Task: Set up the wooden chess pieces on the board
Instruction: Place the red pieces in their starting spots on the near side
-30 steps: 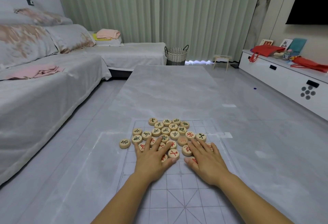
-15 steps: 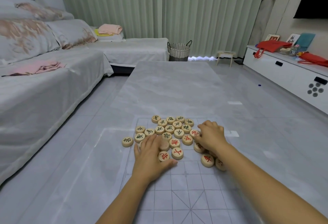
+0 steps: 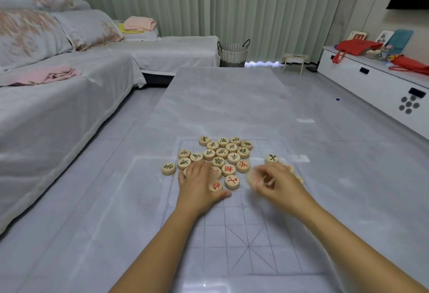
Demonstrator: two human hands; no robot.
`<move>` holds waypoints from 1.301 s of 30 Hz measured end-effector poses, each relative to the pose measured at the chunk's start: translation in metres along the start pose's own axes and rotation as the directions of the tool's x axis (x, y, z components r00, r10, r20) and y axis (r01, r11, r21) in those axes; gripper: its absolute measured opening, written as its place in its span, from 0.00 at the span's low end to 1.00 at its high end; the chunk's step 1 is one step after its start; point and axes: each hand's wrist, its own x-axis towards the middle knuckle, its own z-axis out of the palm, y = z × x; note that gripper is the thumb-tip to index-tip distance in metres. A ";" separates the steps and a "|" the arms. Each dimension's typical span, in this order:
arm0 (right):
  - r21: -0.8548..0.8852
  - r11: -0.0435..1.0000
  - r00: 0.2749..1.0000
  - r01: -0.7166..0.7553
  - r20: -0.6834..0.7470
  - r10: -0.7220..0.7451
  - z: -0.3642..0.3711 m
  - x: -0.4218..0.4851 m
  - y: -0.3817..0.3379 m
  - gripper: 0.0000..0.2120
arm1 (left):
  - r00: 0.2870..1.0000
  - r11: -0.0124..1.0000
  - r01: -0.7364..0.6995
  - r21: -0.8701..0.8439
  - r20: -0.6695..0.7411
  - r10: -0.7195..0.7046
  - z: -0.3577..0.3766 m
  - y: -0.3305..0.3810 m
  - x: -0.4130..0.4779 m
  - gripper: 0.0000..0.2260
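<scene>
Plainly, writing first: the wooden chess pieces (image 3: 222, 152) are each showing one character, black on the far discs, red on the near ones; too small for us to be reading w/ certainty. They're lying face up in a tight cluster on the far half of the board (image 3: 232, 234), a clear gridded sheet w/ diagonals near the person. One black-marked stray (image 3: 168, 168) is sitting just outside the grid's L edge; another black-marked disc (image 3: 272, 158) is lying apart on the R.

L hand (image 3: 199, 185) is lying palm down, fingers straight, covering a few discs, gripping nothing. R hand (image 3: 276, 181) is motion-blurred, fingers curled, pale smear at the tips; we can't tell if it's holding a disc.

Board is lying on a grey marbled table (image 3: 220, 106). Room: covered grey sofa (image 3: 58, 111) L, pale green curtains (image 3: 232, 2) behind, woven basket (image 3: 233, 52), white cabinet (image 3: 371, 83) R w/ red bags (image 3: 352, 46).
</scene>
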 end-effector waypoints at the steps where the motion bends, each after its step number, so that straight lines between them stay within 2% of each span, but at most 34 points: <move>1: 0.002 0.999 0.997 0.033 0.071 -0.033 0.003 -0.022 -0.003 0.19 | 1.000 1.000 -0.003 -0.004 -0.006 0.003 -0.001 0.000 -0.001 0.39; 4: 0.011 0.998 0.976 0.067 0.207 -0.068 0.012 -0.078 -0.006 0.19 | 1.000 0.999 0.003 0.032 -0.010 -0.003 -0.004 0.005 -0.008 0.38; 7: 0.043 0.994 0.965 0.096 0.240 -0.103 0.022 -0.103 -0.002 0.20 | 0.999 0.997 0.046 0.068 0.004 -0.047 -0.011 0.014 -0.031 0.35; 10: 0.060 0.992 0.957 0.115 0.262 -0.127 0.030 -0.108 -0.001 0.23 | 0.996 0.996 0.068 -0.056 0.053 -0.065 -0.021 0.023 -0.070 0.28; 14: 0.103 0.991 0.962 0.084 0.252 -0.108 0.036 -0.111 0.001 0.27 | 0.991 0.983 -0.026 -0.184 0.123 0.049 -0.025 0.027 -0.120 0.18; 16: 0.086 0.994 0.974 0.060 0.214 -0.077 0.038 -0.114 0.001 0.27 | 0.988 0.986 -0.061 -0.158 0.132 0.082 -0.022 0.024 -0.132 0.19; 19: 0.027 0.997 0.984 0.075 0.162 -0.078 0.042 -0.116 -0.002 0.22 | 0.989 0.988 -0.092 -0.123 0.108 0.105 -0.019 0.023 -0.137 0.29; 24: 0.043 0.997 0.985 0.064 0.160 -0.071 0.044 -0.117 -0.001 0.21 | 0.966 0.975 -0.209 -0.075 0.138 0.218 -0.015 0.023 -0.139 0.35; 29: 0.035 0.996 0.983 0.082 0.161 -0.087 0.045 -0.118 0.002 0.26 | 0.946 0.958 -0.287 -0.017 0.155 0.286 -0.013 0.026 -0.141 0.28; 32: 0.046 0.994 0.983 0.096 0.152 -0.102 0.045 -0.119 0.003 0.20 | 0.915 0.920 -0.390 0.048 0.132 0.381 -0.008 0.022 -0.142 0.21; 35: 0.044 0.994 0.985 0.098 0.142 -0.103 0.045 -0.120 0.001 0.18 | 0.917 0.922 -0.387 0.033 0.121 0.381 -0.005 0.021 -0.142 0.17; 39: 0.047 0.994 0.984 0.095 0.146 -0.101 0.043 -0.120 0.001 0.18 | 0.919 0.922 -0.387 0.033 0.097 0.382 -0.006 0.023 -0.142 0.18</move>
